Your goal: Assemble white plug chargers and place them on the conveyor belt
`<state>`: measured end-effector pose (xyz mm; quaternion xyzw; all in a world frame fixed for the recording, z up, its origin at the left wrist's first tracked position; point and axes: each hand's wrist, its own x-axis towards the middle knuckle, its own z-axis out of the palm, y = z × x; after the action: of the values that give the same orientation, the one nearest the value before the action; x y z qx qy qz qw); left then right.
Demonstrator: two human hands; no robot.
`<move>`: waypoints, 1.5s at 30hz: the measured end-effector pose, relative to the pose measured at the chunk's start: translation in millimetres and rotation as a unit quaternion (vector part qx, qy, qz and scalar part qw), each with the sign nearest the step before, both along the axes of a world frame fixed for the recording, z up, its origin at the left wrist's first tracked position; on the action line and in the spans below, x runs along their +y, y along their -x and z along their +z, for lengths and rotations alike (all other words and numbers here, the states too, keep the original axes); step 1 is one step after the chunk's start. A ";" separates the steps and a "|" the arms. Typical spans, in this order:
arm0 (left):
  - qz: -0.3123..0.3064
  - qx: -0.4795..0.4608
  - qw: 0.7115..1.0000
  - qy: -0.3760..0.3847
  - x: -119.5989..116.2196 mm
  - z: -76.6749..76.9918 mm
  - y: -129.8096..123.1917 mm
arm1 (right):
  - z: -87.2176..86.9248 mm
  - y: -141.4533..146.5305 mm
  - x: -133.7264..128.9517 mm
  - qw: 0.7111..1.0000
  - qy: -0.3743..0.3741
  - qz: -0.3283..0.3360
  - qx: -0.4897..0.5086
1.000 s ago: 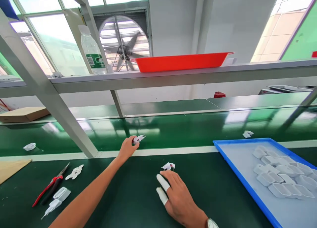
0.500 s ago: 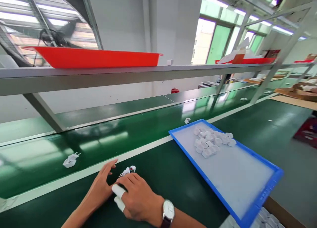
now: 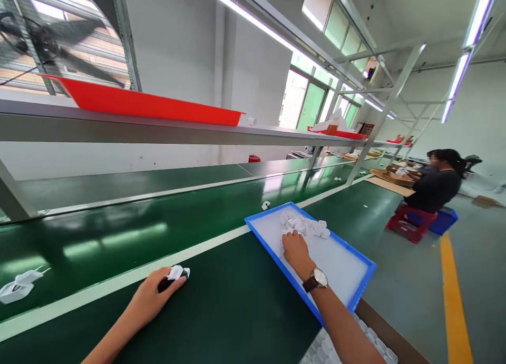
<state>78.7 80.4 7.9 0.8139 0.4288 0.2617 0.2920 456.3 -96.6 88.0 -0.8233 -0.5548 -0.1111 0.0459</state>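
Note:
My left hand (image 3: 152, 293), at the lower left, is closed around a small white plug (image 3: 175, 273) with a dark part beside it, just above the green work surface. On the right, my right hand (image 3: 296, 252) reaches over a blue-rimmed white tray (image 3: 272, 248). Its fingers are curled down at the near edge of a pile of small white plastic housings (image 3: 306, 225). Those fingertips are hidden, so what they grip does not show. A watch (image 3: 319, 277) is on the right wrist.
Another white plug with an open housing (image 3: 18, 289) lies on the green belt (image 3: 118, 224) at left. A shelf (image 3: 158, 132) with a red tray (image 3: 154, 107) spans above. More white housings (image 3: 322, 348) lie below the blue-rimmed tray. A seated person (image 3: 435, 182) works at far right.
My hands were together near the plug. The right has moved away to the pile in the tray, while the left now holds the plug. The view has turned right.

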 end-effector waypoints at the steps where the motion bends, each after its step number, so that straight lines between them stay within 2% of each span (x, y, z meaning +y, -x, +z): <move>1: 0.001 -0.003 1.000 0.012 -1.2 1.9 -2.1 | -0.2 -5.9 -2.8 1.000 0.002 -0.003 0.002; 3: 0.008 -0.029 0.999 0.041 -4.5 6.5 -4.7 | -0.4 -6.9 -3.8 1.000 0.004 0.008 0.009; 5: 0.053 -0.082 0.994 0.041 -11.0 12.4 -3.7 | -1.0 7.1 0.3 0.999 0.003 0.040 0.016; 7: 0.105 -0.140 0.984 -0.016 -24.0 19.6 0.1 | -3.3 35.8 7.2 0.993 -0.014 0.113 0.039; 8: 0.104 -0.158 0.981 -0.050 -33.0 23.4 2.3 | -5.4 55.0 11.1 0.983 -0.032 0.169 0.067; 10: 0.038 -0.165 0.982 -0.081 -54.3 29.8 6.8 | -11.2 99.5 19.5 0.939 -0.082 0.301 0.147; 12: -0.050 -0.151 0.986 -0.050 -74.2 33.1 12.2 | -18.1 144.3 29.2 0.876 -0.122 0.413 0.219; 13: -0.073 -0.143 0.987 -0.029 -81.6 33.3 16.0 | -21.5 163.4 34.8 0.851 -0.128 0.451 0.236; 15: -0.063 -0.135 0.989 -0.005 -89.1 30.9 27.0 | -28.1 190.3 47.7 0.822 -0.131 0.495 0.248; 17: -0.003 -0.124 0.992 0.001 -87.8 25.4 41.7 | -34.5 200.8 63.2 0.815 -0.137 0.506 0.248; 19: 0.054 -0.104 0.993 0.009 -81.8 17.5 56.5 | -41.2 199.8 80.6 0.824 -0.137 0.490 0.249; 22: 0.081 -0.070 0.994 0.002 -73.4 3.5 69.9 | -51.6 193.8 105.1 0.842 -0.098 0.455 0.275; 26: 0.074 -0.075 0.980 -0.167 -76.3 -8.7 70.0 | -62.0 200.3 119.3 0.844 -0.084 0.416 0.327; 27: 0.065 -0.077 0.973 -0.209 -80.4 -8.9 68.5 | -63.0 204.4 117.9 0.829 -0.091 0.401 0.379; 28: 0.051 -0.078 0.967 -0.237 -85.5 -8.0 66.8 | -63.0 208.9 114.5 0.800 -0.097 0.384 0.452; 31: -0.002 -0.100 0.959 -0.265 -102.8 0.0 60.6 | -57.2 222.0 96.2 0.660 -0.091 0.328 0.670; 32: -0.020 -0.120 0.956 -0.266 -107.8 3.4 58.4 | -53.9 225.4 89.0 0.626 -0.080 0.319 0.707; 34: -0.042 -0.172 0.951 -0.253 -115.5 10.0 54.0 | -47.1 229.7 75.9 0.595 -0.061 0.310 0.739; 36: -0.031 -0.236 0.954 -0.185 -120.0 15.9 50.4 | -42.2 230.7 66.2 0.592 -0.056 0.315 0.740; 38: 0.001 -0.312 0.949 -0.050 -122.1 21.3 47.6 | -39.8 229.7 59.5 0.606 -0.071 0.341 0.715; 41: 0.036 -0.406 0.901 0.146 -122.0 28.4 43.7 | -38.9 228.8 51.7 0.668 -0.111 0.412 0.610; 43: 0.036 -0.432 0.875 0.215 -120.5 31.9 41.5 | -38.4 230.2 47.3 0.711 -0.132 0.458 0.517; 45: 0.030 -0.437 0.862 0.254 -118.8 33.5 40.2 | -37.5 231.9 44.0 0.730 -0.149 0.487 0.455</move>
<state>38.5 -38.4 41.5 0.5003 0.3331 0.4809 0.6384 224.4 -52.6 50.5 -0.3750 -0.7686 0.2336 0.4628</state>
